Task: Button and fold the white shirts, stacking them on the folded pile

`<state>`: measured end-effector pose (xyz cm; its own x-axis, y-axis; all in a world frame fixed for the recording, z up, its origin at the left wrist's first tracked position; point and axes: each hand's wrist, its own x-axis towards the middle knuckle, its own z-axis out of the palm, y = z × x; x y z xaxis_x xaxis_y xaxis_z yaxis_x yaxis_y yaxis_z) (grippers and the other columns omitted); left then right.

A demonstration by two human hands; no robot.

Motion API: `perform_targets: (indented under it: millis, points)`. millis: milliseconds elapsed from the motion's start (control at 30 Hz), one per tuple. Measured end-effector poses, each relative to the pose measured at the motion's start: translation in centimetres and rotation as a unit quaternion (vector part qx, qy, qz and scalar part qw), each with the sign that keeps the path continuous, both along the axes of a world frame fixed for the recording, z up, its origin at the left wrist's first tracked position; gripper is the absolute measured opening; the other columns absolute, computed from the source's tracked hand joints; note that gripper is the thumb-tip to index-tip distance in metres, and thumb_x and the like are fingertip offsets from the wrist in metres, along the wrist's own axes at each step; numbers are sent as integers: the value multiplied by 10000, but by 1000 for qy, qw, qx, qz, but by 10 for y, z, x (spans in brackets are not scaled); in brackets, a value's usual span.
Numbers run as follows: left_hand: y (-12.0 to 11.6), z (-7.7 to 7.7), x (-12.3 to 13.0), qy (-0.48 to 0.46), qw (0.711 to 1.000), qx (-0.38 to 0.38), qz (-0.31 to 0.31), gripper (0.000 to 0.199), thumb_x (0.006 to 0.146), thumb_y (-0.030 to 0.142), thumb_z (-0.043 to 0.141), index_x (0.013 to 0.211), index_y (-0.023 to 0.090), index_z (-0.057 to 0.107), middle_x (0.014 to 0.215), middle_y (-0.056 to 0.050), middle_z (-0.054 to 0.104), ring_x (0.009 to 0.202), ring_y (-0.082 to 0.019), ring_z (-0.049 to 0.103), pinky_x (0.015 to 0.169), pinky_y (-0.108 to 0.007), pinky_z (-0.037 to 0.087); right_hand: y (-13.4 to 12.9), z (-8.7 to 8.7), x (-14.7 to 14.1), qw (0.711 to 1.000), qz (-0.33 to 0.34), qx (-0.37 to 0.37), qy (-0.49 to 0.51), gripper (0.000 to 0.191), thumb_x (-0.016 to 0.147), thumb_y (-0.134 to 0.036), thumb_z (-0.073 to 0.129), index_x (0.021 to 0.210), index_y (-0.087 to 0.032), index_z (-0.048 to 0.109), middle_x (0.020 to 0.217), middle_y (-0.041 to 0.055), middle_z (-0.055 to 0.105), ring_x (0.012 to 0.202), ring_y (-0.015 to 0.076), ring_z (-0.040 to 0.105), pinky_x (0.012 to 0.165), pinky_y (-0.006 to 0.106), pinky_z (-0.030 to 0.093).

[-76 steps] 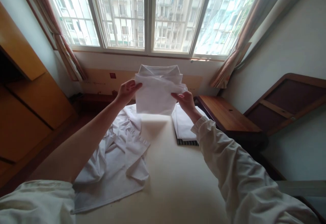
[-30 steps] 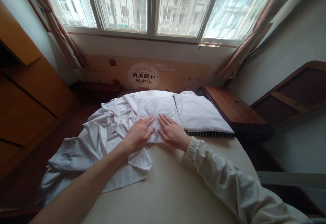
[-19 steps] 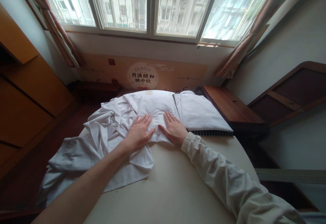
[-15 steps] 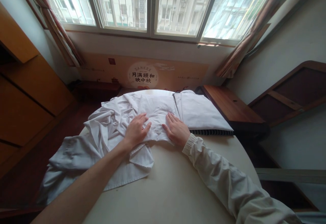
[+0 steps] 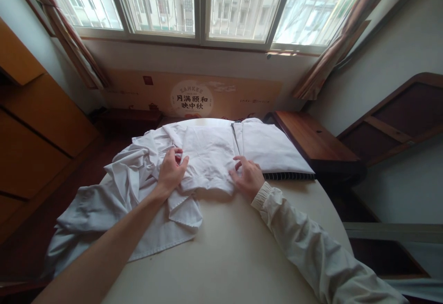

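White cloth [image 5: 207, 152] lies folded into a flat panel on the pale round table [image 5: 221, 248]. Loose, crumpled white fabric [image 5: 131, 175] spreads left of it and hangs over the table's edge. At the panel's left edge is my left hand [image 5: 172, 168], its fingers curled against the fabric with the thumb apart. My right hand [image 5: 247, 175] touches the panel's lower right edge, fingers bent and apart, with nothing seen between them. Right of the panel lies a folded white garment [image 5: 273, 147] over something black with thin stripes [image 5: 289, 176].
A brown wooden desk [image 5: 311, 140] stands behind the table on the right. Orange cabinets [image 5: 44, 124] are at the left. Beyond the table are a printed banner [image 5: 155, 94], windows [image 5: 242, 8] and curtains [image 5: 69, 45]. A dark wooden frame [image 5: 391, 131] leans at the right.
Both hands have moved apart from the middle of the panel to its sides. Their fingers, flat on the cloth before, are now curled. The view has shifted slightly.
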<state>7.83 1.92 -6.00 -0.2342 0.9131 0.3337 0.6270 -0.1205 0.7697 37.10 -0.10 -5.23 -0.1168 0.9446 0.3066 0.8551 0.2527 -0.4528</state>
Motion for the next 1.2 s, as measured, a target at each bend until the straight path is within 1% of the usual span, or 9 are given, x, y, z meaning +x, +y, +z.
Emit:
perform_targets:
  millis: [133,233,333,533,633,833,933,1067,1200]
  points:
    - [0,-1,1,20,1000,-1,3,277,913,394,676,1130,235,608,1085,-83,708,909,-256,692,889,-410,550,5,3,6,998,-13,18,51,233,925,-315,643,1147,-250,668,929,18,773,891,250,682,934,409,421]
    - [0,-3,2,60,998,10,-12,244,924,378,669,1115,233,624,1065,-91,714,960,-278,682,940,-436,533,6,5,12,997,-24,63,35,194,940,-290,607,1109,-243,690,945,46,770,926,263,667,926,403,409]
    - [0,-3,1,91,995,16,-36,183,942,375,659,1067,242,652,1061,-87,733,992,-287,672,968,-448,520,7,4,16,997,-24,70,27,179,948,-272,580,1076,-237,699,950,52,759,916,257,664,919,393,411]
    - [-2,-1,3,53,996,50,-57,154,986,356,598,1051,241,678,1082,-73,728,979,-252,671,913,-388,531,7,-1,16,995,-3,87,45,153,970,-260,555,1073,-221,661,940,51,735,892,236,683,972,382,436]
    - [-2,-2,3,37,997,39,-47,163,1002,347,566,1068,231,658,1054,-66,720,880,-227,668,858,-368,534,8,-3,14,994,-4,101,50,139,997,-259,520,1080,-225,626,948,48,726,865,224,684,987,378,454]
    - [-2,-3,2,95,995,7,-44,159,1004,273,523,1054,235,668,986,-55,750,881,-245,687,866,-376,512,11,-5,16,992,-25,110,55,98,1010,-260,492,1054,-233,576,944,38,677,803,218,649,766,328,464]
    - [-4,-1,4,139,990,7,-34,145,1000,319,555,1031,240,672,1007,-65,765,915,-265,699,889,-391,499,13,-6,18,992,-21,115,44,95,1006,-232,472,1034,-229,563,954,53,656,811,229,633,714,325,445]
    - [-5,2,4,151,988,-1,-35,190,959,430,656,1008,247,675,994,-50,778,899,-259,707,895,-389,496,13,-7,18,993,16,118,-6,169,1014,-167,417,1016,-211,581,1007,84,651,864,243,624,806,354,454]
    - [-3,2,2,114,991,-30,-60,238,915,405,715,1090,249,674,948,-21,788,856,-231,722,852,-354,505,10,-5,16,991,17,119,-60,197,1026,-162,432,1057,-190,625,1040,102,678,960,271,610,883,371,428]
